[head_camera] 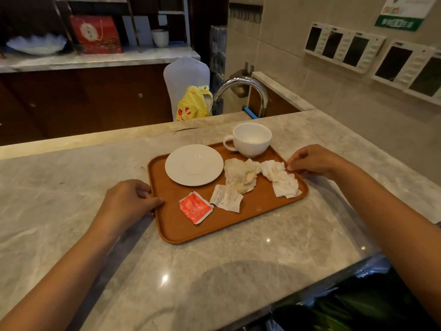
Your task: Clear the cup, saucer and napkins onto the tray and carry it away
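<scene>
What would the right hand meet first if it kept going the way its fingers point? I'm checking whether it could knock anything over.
The right hand points left across the tray. Its fingertips are already at the crumpled white napkin, so that comes first. The cup sits farther back, seemingly off that line.

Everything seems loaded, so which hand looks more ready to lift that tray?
The left hand: its fingers already curl over the brown wooden tray's near-left rim. The right hand only pinches beside the crumpled white napkin at the far-right edge.
</scene>
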The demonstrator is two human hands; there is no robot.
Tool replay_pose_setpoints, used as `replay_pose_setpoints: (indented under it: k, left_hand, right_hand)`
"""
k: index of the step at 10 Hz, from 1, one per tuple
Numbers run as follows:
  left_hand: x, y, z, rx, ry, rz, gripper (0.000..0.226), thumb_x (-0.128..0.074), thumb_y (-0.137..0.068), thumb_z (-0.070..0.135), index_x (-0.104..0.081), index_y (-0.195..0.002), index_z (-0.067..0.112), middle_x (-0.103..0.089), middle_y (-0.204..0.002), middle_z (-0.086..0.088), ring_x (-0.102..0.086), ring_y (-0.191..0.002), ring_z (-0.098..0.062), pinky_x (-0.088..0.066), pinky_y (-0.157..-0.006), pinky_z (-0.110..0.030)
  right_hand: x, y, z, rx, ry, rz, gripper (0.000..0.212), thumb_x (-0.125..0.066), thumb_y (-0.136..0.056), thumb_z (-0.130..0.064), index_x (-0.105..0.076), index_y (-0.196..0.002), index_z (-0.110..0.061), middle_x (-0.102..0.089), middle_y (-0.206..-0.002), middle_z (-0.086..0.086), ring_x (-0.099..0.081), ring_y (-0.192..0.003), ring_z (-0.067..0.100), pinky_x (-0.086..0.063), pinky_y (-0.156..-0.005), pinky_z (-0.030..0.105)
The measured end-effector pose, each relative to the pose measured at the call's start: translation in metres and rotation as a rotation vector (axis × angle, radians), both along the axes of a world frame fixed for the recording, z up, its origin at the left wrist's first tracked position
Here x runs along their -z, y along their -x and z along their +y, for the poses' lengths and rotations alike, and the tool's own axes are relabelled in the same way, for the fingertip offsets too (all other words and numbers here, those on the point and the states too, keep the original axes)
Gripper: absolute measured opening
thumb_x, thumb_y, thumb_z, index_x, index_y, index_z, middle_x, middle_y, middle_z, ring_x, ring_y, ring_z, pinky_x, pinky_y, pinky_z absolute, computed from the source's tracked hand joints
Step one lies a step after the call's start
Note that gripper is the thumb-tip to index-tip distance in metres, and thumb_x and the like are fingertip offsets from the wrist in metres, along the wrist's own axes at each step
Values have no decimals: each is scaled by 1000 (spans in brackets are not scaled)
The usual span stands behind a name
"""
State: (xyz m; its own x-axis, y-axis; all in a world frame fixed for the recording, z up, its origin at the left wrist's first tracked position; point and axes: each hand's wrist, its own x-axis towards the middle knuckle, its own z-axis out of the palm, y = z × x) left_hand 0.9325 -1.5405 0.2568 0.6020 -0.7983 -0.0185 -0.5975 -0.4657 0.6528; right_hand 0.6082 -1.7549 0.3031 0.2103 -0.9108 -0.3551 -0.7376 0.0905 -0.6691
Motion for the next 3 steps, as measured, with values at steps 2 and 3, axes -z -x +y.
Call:
replay_pose_setpoints:
  k: [2,3]
  left_hand:
    - [-7,-2,-2,46,-49,13,12,-70,-82,32,-68,-84,20,-64,-47,10,-63,-46,-4,-42,-46,-19]
    - [-19,-1,13,143,-143,-39,28,-56,-90,34,-64,-111,17,-65,-75,9,-63,-65,-6,-46,-54,-19]
  right_hand:
    - [-2,-4,15,73,85,65,5,-65,-86,-16,-64,-83,-12,-63,-76,4,-58,-65,15,-48,-53,22]
    - [-3,10,43,31,239,172,6,-61,-88,-17,-64,-92,-14,-65,-89,6,-59,-68,15,-49,-63,26]
